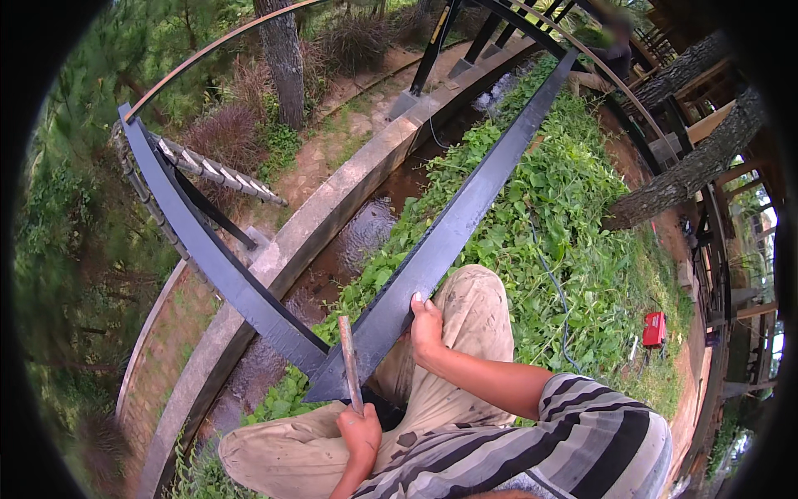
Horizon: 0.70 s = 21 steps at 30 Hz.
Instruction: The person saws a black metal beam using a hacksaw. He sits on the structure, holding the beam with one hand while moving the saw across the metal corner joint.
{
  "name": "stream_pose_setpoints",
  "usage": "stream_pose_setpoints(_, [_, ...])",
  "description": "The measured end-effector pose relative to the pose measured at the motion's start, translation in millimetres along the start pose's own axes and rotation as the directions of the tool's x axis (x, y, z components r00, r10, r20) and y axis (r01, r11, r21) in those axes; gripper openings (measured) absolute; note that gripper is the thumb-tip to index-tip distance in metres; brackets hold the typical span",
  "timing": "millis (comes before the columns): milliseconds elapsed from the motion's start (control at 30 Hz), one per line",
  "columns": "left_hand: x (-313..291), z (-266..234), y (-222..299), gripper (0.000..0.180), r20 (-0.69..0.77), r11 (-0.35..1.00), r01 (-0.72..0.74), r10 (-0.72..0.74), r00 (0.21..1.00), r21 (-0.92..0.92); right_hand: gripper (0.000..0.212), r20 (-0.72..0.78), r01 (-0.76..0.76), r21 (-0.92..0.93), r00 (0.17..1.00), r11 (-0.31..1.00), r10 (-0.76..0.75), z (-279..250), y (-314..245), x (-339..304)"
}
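Observation:
I sit high on dark grey steel beams, knees bent in stained tan trousers. My left hand (360, 430) is closed around the lower end of a narrow bar (349, 362), worn and rusty-looking, which points upward beside the beam joint. My right hand (427, 327) grips the near edge of the long straight beam (465, 233), thumb on its top face and the other fingers mostly hidden. A second, curved-looking beam (224, 266) meets this one at a corner just ahead of my left hand.
Below run a concrete channel wall (332, 195) and brown water (366, 233). Leafy plants (573, 200) cover the bank, crossed by a cable (555, 287). A red box-shaped machine (654, 330) stands at right. Another person (613, 58) is at the far right, near a leaning trunk (690, 162).

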<state>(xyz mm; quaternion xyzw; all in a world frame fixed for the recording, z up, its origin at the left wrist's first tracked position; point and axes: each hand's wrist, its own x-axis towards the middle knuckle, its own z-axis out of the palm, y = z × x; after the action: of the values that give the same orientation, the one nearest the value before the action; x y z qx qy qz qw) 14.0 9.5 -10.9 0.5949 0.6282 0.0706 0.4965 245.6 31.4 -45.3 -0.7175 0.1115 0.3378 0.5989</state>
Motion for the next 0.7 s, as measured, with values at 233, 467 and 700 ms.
stream_pose_setpoints(233, [6.1, -0.1, -4.4, 0.032, -0.076, 0.999, -0.033, 0.035, 0.997, 0.033, 0.041, -0.061, 0.223, -0.067, 0.972, 0.972, -0.227, 19.4, 28.9, 20.2])
stream_pose_setpoints(467, [7.4, 8.4, -14.2, 0.033, -0.119, 0.996, -0.069, 0.075, 0.99, 0.054, 0.04, -0.051, 0.193, 0.038, 0.98, 0.98, -0.191, 18.2, 6.8, 3.0])
stream_pose_setpoints(700, [9.1, 13.9, -15.2, 0.034, -0.166, 1.0, -0.024, 0.026, 0.986, 0.013, 0.04, -0.015, 0.154, -0.024, 0.988, 0.988, -0.155, 18.0, 5.5, 12.0])
